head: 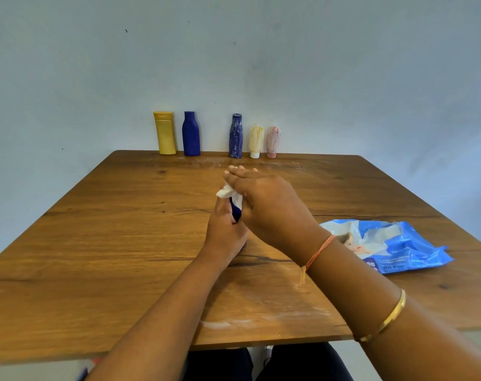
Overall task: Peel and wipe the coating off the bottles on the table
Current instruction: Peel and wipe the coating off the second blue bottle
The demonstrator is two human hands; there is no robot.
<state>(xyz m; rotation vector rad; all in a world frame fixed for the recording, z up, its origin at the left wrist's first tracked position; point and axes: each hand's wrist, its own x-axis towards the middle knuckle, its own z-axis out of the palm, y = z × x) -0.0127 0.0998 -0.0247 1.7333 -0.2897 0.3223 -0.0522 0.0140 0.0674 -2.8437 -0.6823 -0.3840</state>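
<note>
My left hand [226,232] grips a dark blue bottle [236,213] over the middle of the wooden table [96,243]; most of the bottle is hidden by both hands. My right hand [264,202] lies over its top with straight fingers, pressing a white wipe [231,195] against it. Five bottles stand along the far edge: a yellow one [165,133] and a plain blue one [191,134] look clean, while a blue one [236,136], a cream one [256,141] and a pink one [273,141] carry white streaky coating.
A blue wet-wipes pack [390,246] lies on the table to the right of my right wrist. White smears mark the wood near the front edge [261,317] and by the far bottles. A pale wall stands right behind the table.
</note>
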